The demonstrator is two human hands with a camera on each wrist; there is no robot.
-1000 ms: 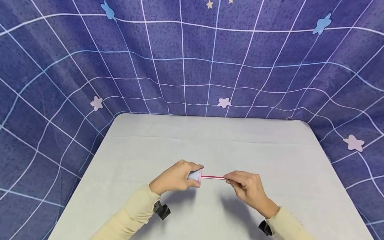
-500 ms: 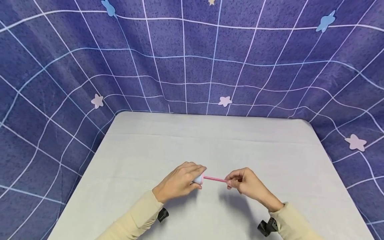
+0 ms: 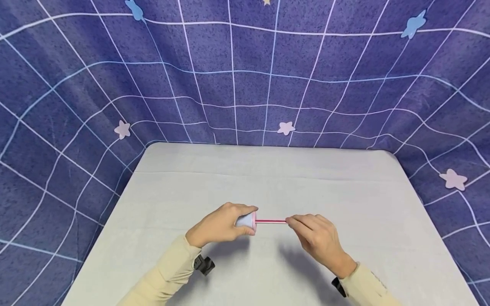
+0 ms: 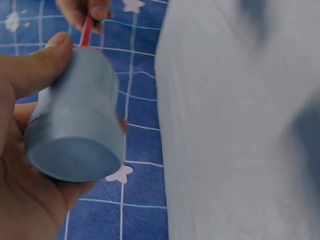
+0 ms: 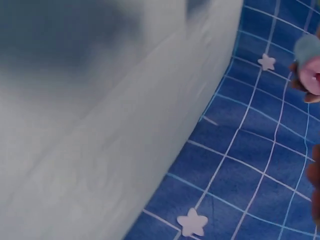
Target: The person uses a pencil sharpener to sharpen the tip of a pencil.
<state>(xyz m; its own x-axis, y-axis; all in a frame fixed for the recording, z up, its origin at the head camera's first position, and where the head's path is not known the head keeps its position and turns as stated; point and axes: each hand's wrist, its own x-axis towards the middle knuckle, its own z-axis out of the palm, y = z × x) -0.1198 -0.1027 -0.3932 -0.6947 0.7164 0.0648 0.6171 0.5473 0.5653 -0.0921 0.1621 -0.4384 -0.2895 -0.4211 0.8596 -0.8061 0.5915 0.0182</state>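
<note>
In the head view my left hand (image 3: pixel 220 224) grips a light blue pencil sharpener (image 3: pixel 244 220) with a pink end, held on its side above the table. The left wrist view shows its smooth, waisted body (image 4: pixel 75 115) and flat round base, with the thumb along one side. A thin red pencil (image 3: pixel 270 221) runs straight out of the pink end to the right. My right hand (image 3: pixel 319 240) pinches the pencil's far end between thumb and fingertips; the thumb is mostly hidden. Only a sliver of that hand's fingers (image 5: pixel 314 182) enters the right wrist view.
A white-covered table (image 3: pixel 268 170) lies under both hands, which cast shadows on it. Behind and beside it hangs a dark blue curtain (image 3: pixel 214 93) with grid lines and stars. Black wrist cameras (image 3: pixel 204 264) sit at the beige sleeves (image 3: pixel 162 272).
Half a second ago both hands were rolled differently and the pencil sloped slightly. Now they have rolled back to about their pose of a second ago, with the pencil level and both grips kept.
</note>
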